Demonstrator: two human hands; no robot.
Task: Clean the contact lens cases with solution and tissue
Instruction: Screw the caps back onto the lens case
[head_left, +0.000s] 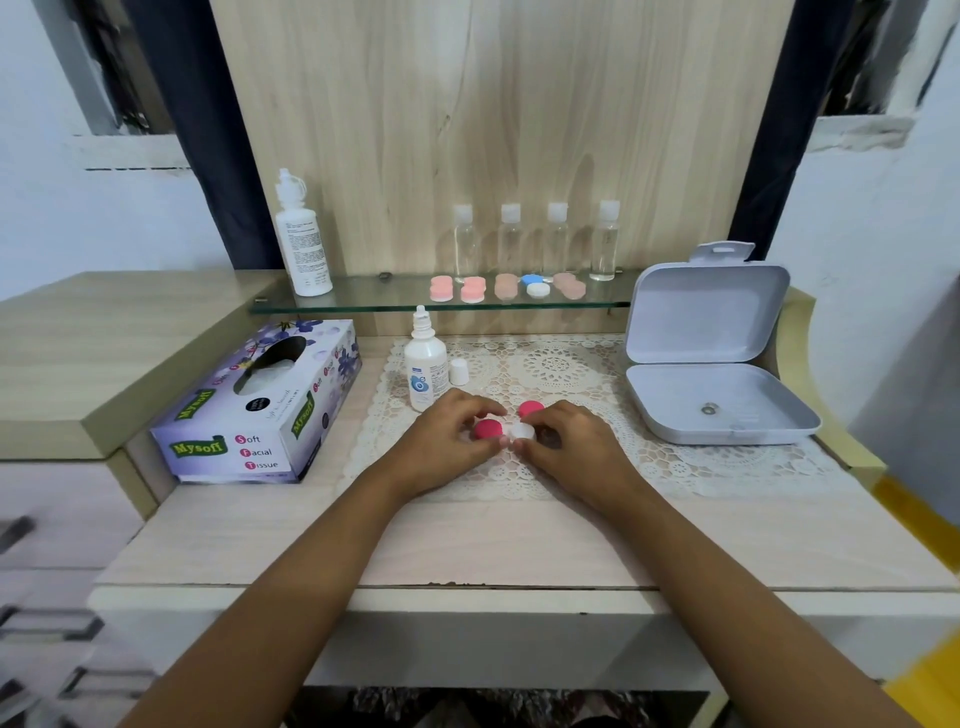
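Contact lens case held in both hands above the lace mat.

The contact lens case (506, 431) is gripped just over the lace mat (566, 369) at the middle of the surface (519, 545). The fingers (480, 410) of the left hand (447, 441) are curled round its pink-capped end, and those of the right hand (571, 447) are clamped on its white end. A second pink cap (531, 409) is seen just behind, partly hidden by the right hand. The solution bottle (426, 364) is stood upright near the left hand, with its small white cap (459, 371) set beside it. The tissue box (260, 405) is placed to the left, and an open white box (711, 353) to the right. Further cases (506, 287) and four clear bottles (535, 239) are ranged on the glass shelf (363, 299).
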